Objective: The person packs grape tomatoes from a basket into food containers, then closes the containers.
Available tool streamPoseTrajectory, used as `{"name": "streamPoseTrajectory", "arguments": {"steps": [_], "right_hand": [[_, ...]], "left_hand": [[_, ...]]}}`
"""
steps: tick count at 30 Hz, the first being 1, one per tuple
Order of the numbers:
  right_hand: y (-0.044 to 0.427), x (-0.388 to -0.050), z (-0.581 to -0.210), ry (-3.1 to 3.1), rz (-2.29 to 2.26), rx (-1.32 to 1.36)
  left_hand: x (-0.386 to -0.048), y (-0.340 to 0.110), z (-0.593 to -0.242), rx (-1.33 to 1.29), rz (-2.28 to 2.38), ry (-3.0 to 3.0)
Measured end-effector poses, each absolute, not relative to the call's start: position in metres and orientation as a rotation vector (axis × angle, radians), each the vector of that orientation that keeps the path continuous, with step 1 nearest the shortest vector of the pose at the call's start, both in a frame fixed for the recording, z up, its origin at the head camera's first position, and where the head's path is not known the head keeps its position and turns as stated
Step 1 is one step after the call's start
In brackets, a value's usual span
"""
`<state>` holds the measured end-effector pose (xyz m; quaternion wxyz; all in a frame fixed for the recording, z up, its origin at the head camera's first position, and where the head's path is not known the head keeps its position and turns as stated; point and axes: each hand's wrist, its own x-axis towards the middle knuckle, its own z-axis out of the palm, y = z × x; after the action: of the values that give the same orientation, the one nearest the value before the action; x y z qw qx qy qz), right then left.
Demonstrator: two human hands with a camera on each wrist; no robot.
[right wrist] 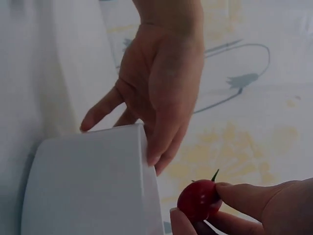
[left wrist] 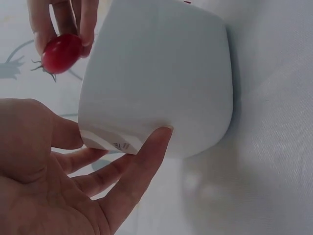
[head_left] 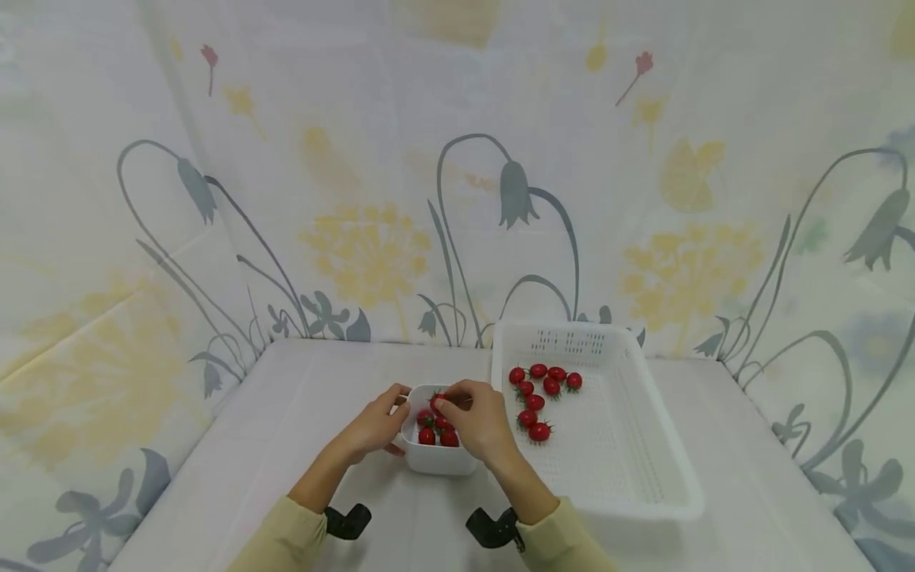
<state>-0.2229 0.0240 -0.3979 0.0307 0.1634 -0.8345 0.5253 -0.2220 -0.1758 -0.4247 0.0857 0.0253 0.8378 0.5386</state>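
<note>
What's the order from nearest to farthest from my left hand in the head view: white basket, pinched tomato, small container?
1. Small container, touching your left hand.
2. Pinched tomato, in your right hand.
3. White basket, farthest right.

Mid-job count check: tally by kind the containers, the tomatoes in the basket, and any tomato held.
Containers: 2 (small white container, white basket)
Red tomatoes in basket: 9
Tomato in right hand: 1
Total: 12
</note>
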Motion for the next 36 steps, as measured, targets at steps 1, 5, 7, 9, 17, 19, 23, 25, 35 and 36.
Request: {"name": "streamPoseTrajectory", "arguments": {"steps": [1, 5, 7, 9, 17, 19, 23, 25, 35, 36], "right_hand": [[0.022, -0.222, -0.400, -2.560, 1.622, 0.497], [0.016, -0.221, -0.406, -2.509, 1.628, 0.463], [0.013, -0.221, -0.408, -2.485, 1.641, 0.454], [0.009, -0.221, -0.410, -2.470, 1.646, 0.449], [-0.011, -0.220, -0.426, -2.393, 1.609, 0.426], [-0.014, -0.219, -0.428, -2.378, 1.589, 0.416], [-0.019, -0.222, -0.427, -2.380, 1.547, 0.411], [-0.020, -0.224, -0.427, -2.399, 1.499, 0.402], [-0.024, -0.230, -0.435, -2.527, 1.192, 0.356], [-0.025, -0.231, -0.435, -2.538, 1.166, 0.363]], "left_hand": [[-0.222, -0.176, -0.424, 0.080, 1.604, 2.497], [-0.224, -0.177, -0.425, 0.084, 1.598, 2.486], [-0.225, -0.178, -0.426, 0.083, 1.597, 2.483], [-0.225, -0.179, -0.427, 0.092, 1.598, 2.480], [-0.224, -0.178, -0.428, 0.102, 1.618, 2.471], [-0.223, -0.179, -0.428, 0.113, 1.614, 2.477], [-0.223, -0.179, -0.428, 0.124, 1.604, 2.484], [-0.224, -0.179, -0.428, 0.118, 1.606, 2.482], [-0.226, -0.181, -0.431, 0.116, 1.610, 2.478], [-0.225, -0.182, -0.430, 0.117, 1.613, 2.476]]}}
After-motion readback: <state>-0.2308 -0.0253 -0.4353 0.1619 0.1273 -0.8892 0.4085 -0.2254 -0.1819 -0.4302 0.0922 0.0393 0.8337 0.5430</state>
